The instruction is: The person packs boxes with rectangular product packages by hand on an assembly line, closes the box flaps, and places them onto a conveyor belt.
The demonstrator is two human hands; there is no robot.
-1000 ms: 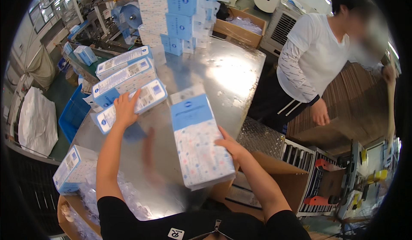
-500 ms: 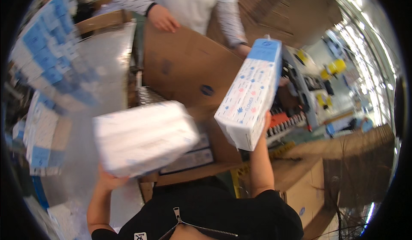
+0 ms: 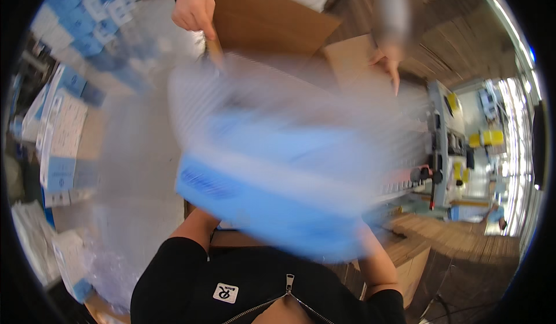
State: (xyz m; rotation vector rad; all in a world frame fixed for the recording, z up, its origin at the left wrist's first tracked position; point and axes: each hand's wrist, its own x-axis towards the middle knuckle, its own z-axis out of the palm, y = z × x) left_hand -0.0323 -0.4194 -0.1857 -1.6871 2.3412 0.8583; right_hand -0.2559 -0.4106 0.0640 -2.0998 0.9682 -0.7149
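Large blue-and-white tissue packs [image 3: 266, 191], smeared by motion, fill the middle in front of my chest. How many there are cannot be made out. My left forearm [image 3: 197, 231] runs up under their left end, and the hand itself is hidden behind them. At the lower right end, my right hand [image 3: 368, 240] is blurred against the wrapping, its fingers mostly covered. Both arms are bent and hold the packs up between them. Beyond the packs lies an opened brown cardboard box [image 3: 260, 17], partly covered by the blur.
Across from me, a co-worker's hand [image 3: 194, 11] is at the box's left side and another hand [image 3: 391, 57] points down at its right. Blue-and-white packs [image 3: 61, 133] stand left of a grey metal table [image 3: 139, 179]. Stacked flat cardboard [image 3: 463, 34] lies right.
The two packs, held apart one in each hand, have come together at the middle, with blue sides now showing. The co-worker's hands have shifted and the box flaps lie differently.
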